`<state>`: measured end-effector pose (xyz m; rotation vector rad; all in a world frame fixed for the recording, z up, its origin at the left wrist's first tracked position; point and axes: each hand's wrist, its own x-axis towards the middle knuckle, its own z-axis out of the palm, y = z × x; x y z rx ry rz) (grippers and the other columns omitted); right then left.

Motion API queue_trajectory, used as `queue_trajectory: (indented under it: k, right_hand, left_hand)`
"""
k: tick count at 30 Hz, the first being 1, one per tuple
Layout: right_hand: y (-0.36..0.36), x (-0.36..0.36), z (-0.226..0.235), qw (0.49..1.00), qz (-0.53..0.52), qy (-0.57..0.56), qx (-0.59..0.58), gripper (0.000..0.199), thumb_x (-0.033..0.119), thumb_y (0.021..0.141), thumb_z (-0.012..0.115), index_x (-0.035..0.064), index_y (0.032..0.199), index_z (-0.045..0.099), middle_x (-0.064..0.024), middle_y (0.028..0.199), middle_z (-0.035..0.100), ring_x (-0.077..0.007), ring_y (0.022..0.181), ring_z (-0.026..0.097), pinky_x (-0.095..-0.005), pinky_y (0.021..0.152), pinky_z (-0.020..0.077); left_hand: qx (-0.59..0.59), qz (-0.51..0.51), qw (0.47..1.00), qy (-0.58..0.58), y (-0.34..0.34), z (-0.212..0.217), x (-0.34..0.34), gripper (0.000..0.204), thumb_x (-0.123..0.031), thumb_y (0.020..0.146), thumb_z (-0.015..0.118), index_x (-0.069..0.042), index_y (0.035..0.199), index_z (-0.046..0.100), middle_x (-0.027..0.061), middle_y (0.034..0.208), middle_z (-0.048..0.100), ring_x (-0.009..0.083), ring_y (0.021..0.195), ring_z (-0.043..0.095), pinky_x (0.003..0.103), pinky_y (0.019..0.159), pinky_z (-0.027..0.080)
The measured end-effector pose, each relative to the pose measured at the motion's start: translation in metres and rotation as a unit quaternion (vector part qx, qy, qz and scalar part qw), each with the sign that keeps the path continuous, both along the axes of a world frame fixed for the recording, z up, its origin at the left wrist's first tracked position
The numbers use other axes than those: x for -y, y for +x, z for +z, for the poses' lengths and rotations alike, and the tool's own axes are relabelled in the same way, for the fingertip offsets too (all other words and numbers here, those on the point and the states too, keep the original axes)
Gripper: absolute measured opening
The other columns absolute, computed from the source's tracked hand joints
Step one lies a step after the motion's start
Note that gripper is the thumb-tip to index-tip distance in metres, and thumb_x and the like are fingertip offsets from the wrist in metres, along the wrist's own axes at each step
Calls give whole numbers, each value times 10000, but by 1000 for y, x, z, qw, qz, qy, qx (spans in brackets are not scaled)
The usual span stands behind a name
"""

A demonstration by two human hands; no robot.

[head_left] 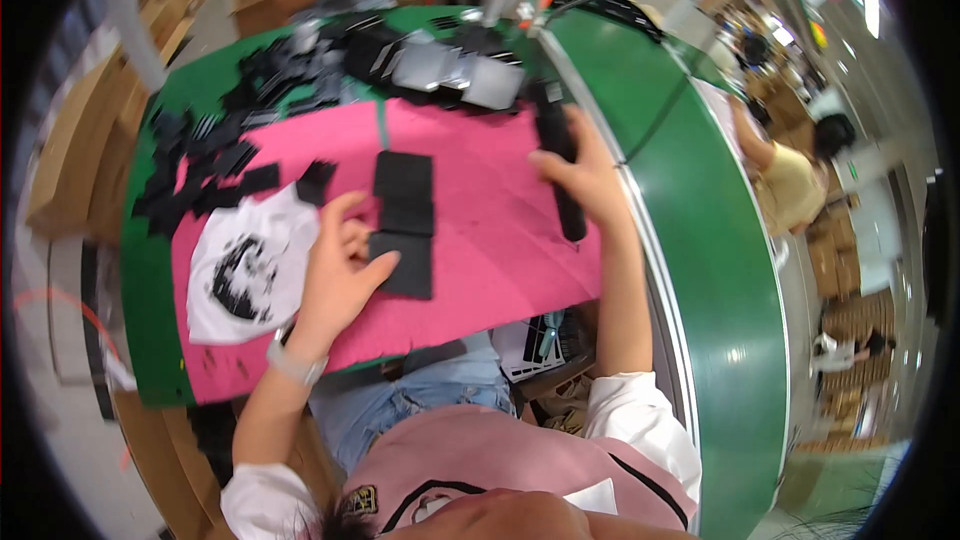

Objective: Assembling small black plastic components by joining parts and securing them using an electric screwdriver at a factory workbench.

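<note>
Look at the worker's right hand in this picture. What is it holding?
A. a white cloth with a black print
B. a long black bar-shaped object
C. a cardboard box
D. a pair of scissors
B: the right hand is wrapped around a long black bar-shaped object at the far edge of the pink mat, while the white cloth lies untouched to the left.

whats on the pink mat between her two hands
In the head view, a column of flat black rectangular pieces lies on the pink mat between the left hand and the right hand; the left thumb touches the lowest piece.
</note>
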<state>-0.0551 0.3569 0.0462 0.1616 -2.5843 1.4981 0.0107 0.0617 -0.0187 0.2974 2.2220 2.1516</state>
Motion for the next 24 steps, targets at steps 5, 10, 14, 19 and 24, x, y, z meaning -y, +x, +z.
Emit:
queue_trajectory:
  k: [5,10,14,19,24]
  right_hand:
    - [18,29,-6,897,-135,377,-188,669,238,638,763,45,1221,496,-183,1202,499,-347,1092,517,-406,847,486]
    - [38,95,25,854,371,254,-264,604,273,581,778,72,1106,556,-111,1007,582,-289,959,580,-427,774,469]
    - [35,122,3,877,344,168,-291,337,245,631,730,58,841,544,-60,626,546,-288,550,578,-389,449,409]
    - [47,174,-2,892,322,-67,-310,266,236,679,706,47,755,535,-63,563,528,-226,471,564,-320,412,381]
    - [56,146,6,877,456,-132,-69,260,290,766,679,52,774,575,7,424,400,-124,361,465,-226,378,310]
  left_hand:
    - [-115,134,982,-69,25,29,-7,429,52,821,558,-27,1214,406,44,880,557,93,780,537,199,645,415]
    - [-291,47,922,-252,36,48,12,434,47,787,608,6,1178,423,97,934,605,178,856,573,304,779,450]
    - [-389,220,880,-160,32,42,25,536,37,753,640,47,1216,371,182,1158,536,263,1022,543,389,895,429]
    - [-78,116,980,141,40,10,45,491,-312,875,615,49,1180,483,101,1142,537,188,1041,510,321,920,394]
    - [-53,162,973,153,71,33,64,235,-204,935,523,1,1047,554,49,922,599,120,825,574,269,760,456]
